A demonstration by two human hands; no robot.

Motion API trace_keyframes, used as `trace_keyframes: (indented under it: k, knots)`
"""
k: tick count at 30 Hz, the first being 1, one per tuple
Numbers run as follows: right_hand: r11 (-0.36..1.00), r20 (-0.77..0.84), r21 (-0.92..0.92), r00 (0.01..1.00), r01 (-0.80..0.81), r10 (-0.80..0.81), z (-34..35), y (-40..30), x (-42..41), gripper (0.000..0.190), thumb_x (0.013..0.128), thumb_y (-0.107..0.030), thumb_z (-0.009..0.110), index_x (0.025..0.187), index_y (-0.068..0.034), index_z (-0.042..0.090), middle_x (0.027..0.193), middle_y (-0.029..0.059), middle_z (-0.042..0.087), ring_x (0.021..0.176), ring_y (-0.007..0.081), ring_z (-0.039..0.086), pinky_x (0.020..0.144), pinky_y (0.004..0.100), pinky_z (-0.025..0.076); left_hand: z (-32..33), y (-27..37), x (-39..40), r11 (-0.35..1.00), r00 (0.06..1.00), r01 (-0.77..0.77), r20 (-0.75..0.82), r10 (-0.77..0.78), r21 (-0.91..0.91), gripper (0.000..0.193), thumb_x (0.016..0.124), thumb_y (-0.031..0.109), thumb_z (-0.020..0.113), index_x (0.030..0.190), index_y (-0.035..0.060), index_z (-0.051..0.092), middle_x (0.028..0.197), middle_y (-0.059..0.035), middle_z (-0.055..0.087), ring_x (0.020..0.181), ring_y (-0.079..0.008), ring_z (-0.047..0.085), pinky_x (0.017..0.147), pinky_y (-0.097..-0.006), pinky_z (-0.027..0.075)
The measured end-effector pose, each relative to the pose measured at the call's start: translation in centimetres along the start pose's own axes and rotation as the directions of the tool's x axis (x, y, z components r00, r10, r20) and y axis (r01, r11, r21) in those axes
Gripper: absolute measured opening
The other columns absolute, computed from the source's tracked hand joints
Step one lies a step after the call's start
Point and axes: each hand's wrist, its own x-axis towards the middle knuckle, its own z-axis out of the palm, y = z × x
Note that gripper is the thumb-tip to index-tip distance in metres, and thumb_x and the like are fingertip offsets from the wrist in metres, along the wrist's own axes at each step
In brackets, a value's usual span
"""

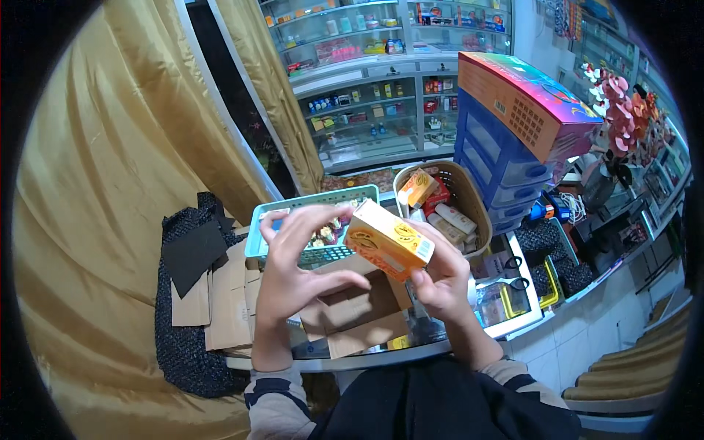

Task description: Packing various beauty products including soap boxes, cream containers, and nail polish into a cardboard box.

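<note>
A small orange-and-yellow carton with printed panels and a barcode on its end is gripped by my right hand, tilted in the air. My left hand is spread, thumb and fingers apart, with nothing in it. Its fingertips come close to the carton's upper left corner; whether they touch it I cannot tell. Below both hands, an open cardboard box lies on the glass counter with its flaps out, partly hidden by my left hand.
Behind stand a turquoise plastic basket with small wrapped items and a beige basket of bottles and cartons. Flattened cardboard lies left. At right are scissors and a blue drawer unit under a large colourful box.
</note>
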Motion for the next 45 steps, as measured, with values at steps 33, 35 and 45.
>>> trace_keyframes:
  k: [33, 35, 45]
  knots:
    - [0.978, -0.047, -0.169, 0.990, 0.126, -0.135, 0.4, 0.2, 0.1, 0.048, 0.090, 0.009, 0.051, 0.138, 0.005, 0.051, 0.122, 0.0198, 0.059, 0.110, 0.0274, 0.063, 0.096, 0.0340, 0.048, 0.2, 0.7, -0.3, 0.997, 0.989, -0.067, -0.128, 0.072, 0.041, 0.042, 0.064, -0.004, 0.077, 0.101, 0.0129, 0.069, 0.103, -0.0010, 0.073, 0.100, -0.0191, 0.066, 0.103, -0.0400, 0.023]
    - [0.975, -0.044, -0.177, 0.989, 0.135, -0.145, 0.4, 0.2, 0.0, 0.048, 0.090, 0.009, 0.051, 0.138, 0.005, 0.051, 0.121, 0.0198, 0.060, 0.110, 0.0275, 0.063, 0.096, 0.0341, 0.048, 0.3, 0.8, -0.4, 0.997, 0.989, -0.059, -0.130, 0.066, 0.057, 0.042, 0.064, -0.004, 0.077, 0.101, 0.0127, 0.069, 0.102, -0.0012, 0.073, 0.100, -0.0194, 0.066, 0.104, -0.0402, 0.022]
    - [0.962, -0.241, 0.266, 0.971, 0.055, 0.011, 1.9, 1.3, 0.2, 0.058, 0.099, -0.017, 0.060, 0.147, -0.001, 0.032, 0.143, 0.0255, 0.048, 0.128, 0.0285, 0.052, 0.109, 0.0402, 0.041, 1.8, 1.6, -1.8, 1.000, 0.979, 0.025, -0.203, -0.023, 0.005, 0.039, 0.068, 0.031, 0.089, 0.092, 0.0133, 0.064, 0.087, 0.0011, 0.067, 0.088, -0.0190, 0.065, 0.101, -0.0430, 0.027]
